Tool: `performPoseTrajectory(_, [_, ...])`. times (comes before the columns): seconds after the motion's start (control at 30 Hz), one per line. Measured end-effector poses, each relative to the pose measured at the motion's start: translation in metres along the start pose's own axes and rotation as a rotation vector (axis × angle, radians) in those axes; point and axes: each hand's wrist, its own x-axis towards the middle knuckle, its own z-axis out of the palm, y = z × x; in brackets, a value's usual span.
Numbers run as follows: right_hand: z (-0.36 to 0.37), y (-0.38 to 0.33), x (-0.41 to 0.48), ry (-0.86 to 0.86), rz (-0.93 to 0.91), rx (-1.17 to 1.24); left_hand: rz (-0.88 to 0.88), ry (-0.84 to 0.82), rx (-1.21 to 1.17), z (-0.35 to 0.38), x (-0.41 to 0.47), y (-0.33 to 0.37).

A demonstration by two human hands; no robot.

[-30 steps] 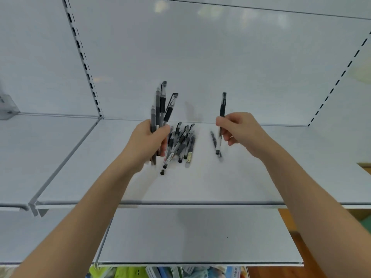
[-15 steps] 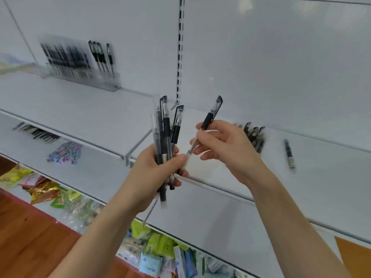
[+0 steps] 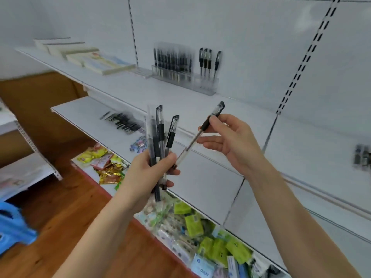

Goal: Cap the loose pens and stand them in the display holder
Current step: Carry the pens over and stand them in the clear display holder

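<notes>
White metal shelves point(image 3: 120, 87) run along a white back wall with two slotted strips point(image 3: 313, 43). Three shelf levels show here. Below them is a brown wooden floor point(image 3: 60, 207) with a blue plastic item point(image 3: 12, 223) at the lower left.

On the top shelf lies a row of flat books point(image 3: 90, 57), too blurred to count. Just beside it stands the clear display holder point(image 3: 204, 85). A packed row of pens blurs together in the holder's left part, and four pens point(image 3: 207, 61) stand clear at its right end.

A heap of loose pens point(image 3: 122, 122) lies on the middle shelf. A second blurred cluster point(image 3: 362, 157) sits at the far right edge. Bright snack packets point(image 3: 196, 225) fill the bottom shelf.

The left hand point(image 3: 148, 175) is curled round a bunch of pens point(image 3: 158, 141), held upright. Four can be made out, and at least two of them are capped.

The right hand point(image 3: 230, 141) pinches a single pen point(image 3: 192, 143) between thumb and fingertips near its black grip. The pen is capped and tilts with the cap up and to the right. Its lower end reaches the left thumb beside the bunch.
</notes>
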Motion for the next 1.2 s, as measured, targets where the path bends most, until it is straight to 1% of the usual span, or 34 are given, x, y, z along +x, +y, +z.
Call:
performPoseTrajectory(0.1, [0.025, 0.002, 0.023, 0.072, -0.032, 0.016, -0.017, 0.054, -0.003, -0.036, 0.016, 0.003])
performPoseTrajectory(0.23, [0.034, 0.0, 0.068, 0.188, -0.095, -0.088, -0.004, 0.076, 0.013, -0.069, 0.048, 0.01])
performPoseTrajectory(0.4, [0.026, -0.01, 0.142, 0.398, -0.249, -0.234, 0.013, 0.078, -0.03, -0.083, 0.097, 0.017])
performPoseTrajectory(0.57, [0.005, -0.026, 0.22, 0.531, -0.411, -0.408, 0.047, 0.063, -0.061, -0.081, 0.161, 0.03])
performPoseTrajectory(0.67, [-0.004, -0.036, 0.259, 0.549, -0.476, -0.506, 0.075, 0.02, -0.07, -0.075, 0.197, 0.04])
performPoseTrajectory(0.77, [-0.009, -0.04, 0.291, 0.543, -0.5, -0.582, 0.094, 0.002, -0.074, -0.072, 0.225, 0.046])
performPoseTrajectory(0.93, [-0.01, -0.037, 0.325, 0.531, -0.463, -0.647, 0.085, -0.028, -0.107, -0.072, 0.263, 0.051])
performPoseTrajectory(1.03, [-0.011, -0.034, 0.338, 0.532, -0.461, -0.734, 0.076, -0.064, -0.117, -0.071, 0.284, 0.053])
performPoseTrajectory(1.2, [-0.009, -0.025, 0.353, 0.55, -0.41, -0.777, 0.067, -0.169, -0.12, -0.074, 0.318, 0.055])
